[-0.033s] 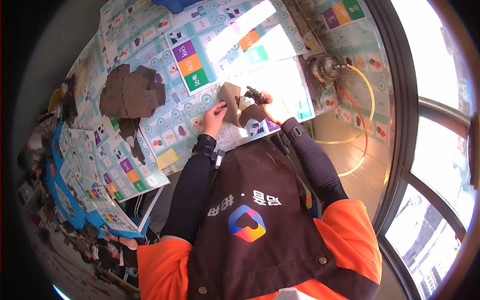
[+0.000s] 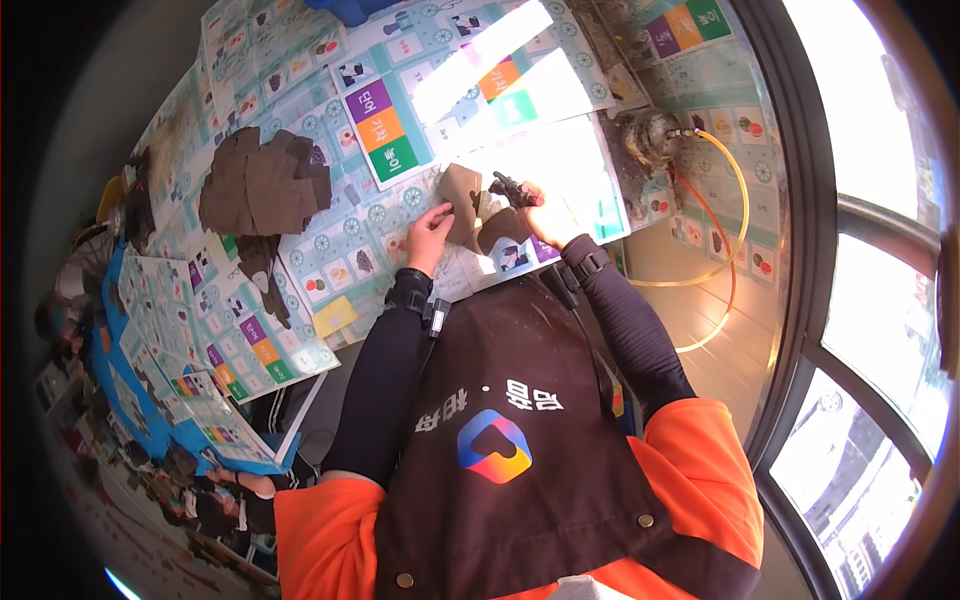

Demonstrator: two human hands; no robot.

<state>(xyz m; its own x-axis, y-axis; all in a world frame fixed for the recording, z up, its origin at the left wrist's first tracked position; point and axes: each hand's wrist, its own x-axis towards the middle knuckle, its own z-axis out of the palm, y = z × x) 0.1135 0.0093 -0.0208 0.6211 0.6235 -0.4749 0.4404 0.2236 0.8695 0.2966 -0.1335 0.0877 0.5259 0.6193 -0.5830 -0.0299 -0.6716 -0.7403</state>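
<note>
- Left hand (image 2: 432, 228): fingers pressed flat on brown leather piece (image 2: 463, 196), which lies on the printed sheets (image 2: 400, 120).
- Right hand (image 2: 545, 212): closed around dark tool (image 2: 512, 187), touching the piece's right edge.
- Stack of brown pieces (image 2: 262, 182): well left of the piece.

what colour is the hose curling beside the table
Orange-yellow: the hose loops over the floor at right, clearest in the head view.

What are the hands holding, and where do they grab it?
The right hand holds a small dark tool by its rear end. The left hand pins a brown cut-out piece at its left edge.
</note>
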